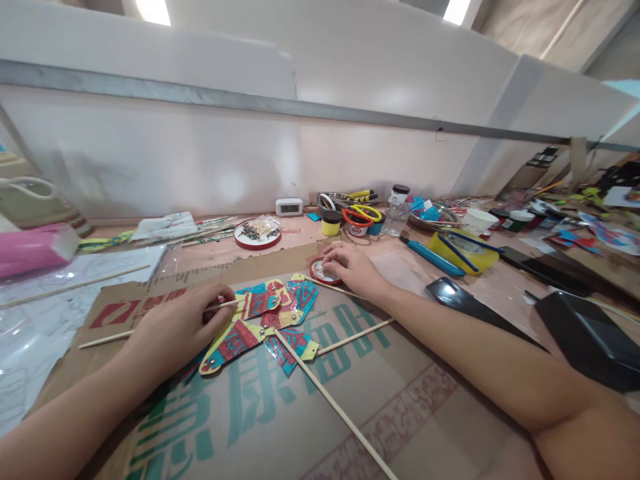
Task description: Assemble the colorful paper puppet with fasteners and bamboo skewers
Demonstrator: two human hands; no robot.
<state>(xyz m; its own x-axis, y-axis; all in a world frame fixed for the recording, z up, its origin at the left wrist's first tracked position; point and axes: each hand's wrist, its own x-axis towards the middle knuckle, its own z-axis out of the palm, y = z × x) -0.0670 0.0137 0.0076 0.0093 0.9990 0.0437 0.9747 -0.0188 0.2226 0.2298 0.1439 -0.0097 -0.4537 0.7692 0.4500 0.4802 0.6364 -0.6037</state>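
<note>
My left hand [173, 327] is closed around a thin wooden stick [106, 339], whose tip pokes out past the fingers. Beside those fingers lies a jointed paper puppet [255, 301], painted red, blue and yellow, with metal fasteners at its joints. Two more sticks, a long one [330, 400] toward me and a shorter one [356, 337], run from its parts. My right hand [353, 267] has its fingertips bent together down in a small red-rimmed dish [320, 276] of tiny pale pieces. Whatever sits between those fingertips is hidden.
Printed cardboard [280, 427] covers the work surface. Behind it stand a dish of beads [257, 232], a digital clock [289, 207], paint jars [331, 223] and scissors [367, 213]. On the right are a blue cutter [435, 258], yellow tape [463, 250] and a black phone [480, 310].
</note>
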